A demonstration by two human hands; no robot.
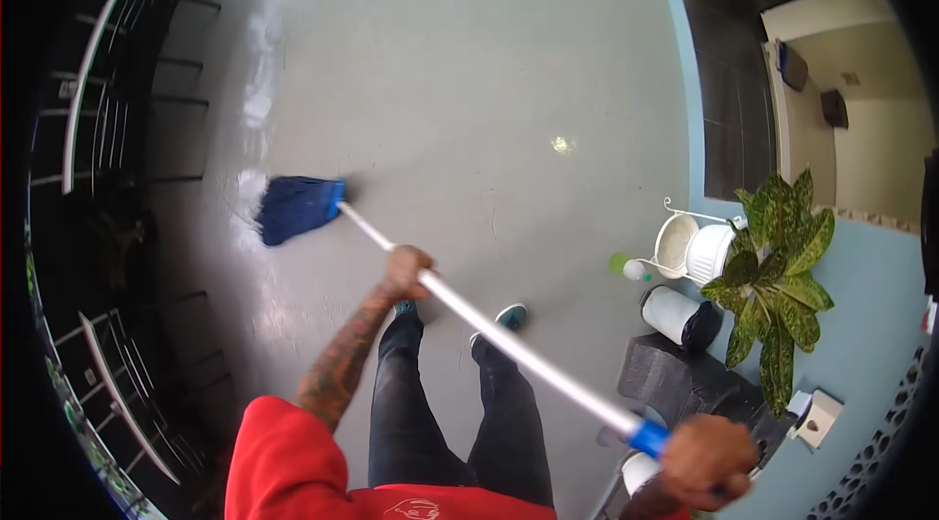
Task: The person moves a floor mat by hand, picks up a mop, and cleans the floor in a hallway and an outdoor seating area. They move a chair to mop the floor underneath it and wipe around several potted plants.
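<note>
A mop with a white pole slants across my view, and its dark blue strands lie spread on the grey floor at the left. My left hand is wrapped round the lower part of the pole. At the lower right, my right hand is closed around the top end, just past a blue collar. A blue socket joins the strands to the pole. My shoes stand on the floor behind the mop head.
Dark metal racks or chairs with white edges line the left side. Along the blue wall at the right are a leafy plant, white pots, a bottle, a white cylindrical bin and a dark seat. A doorway opens beyond.
</note>
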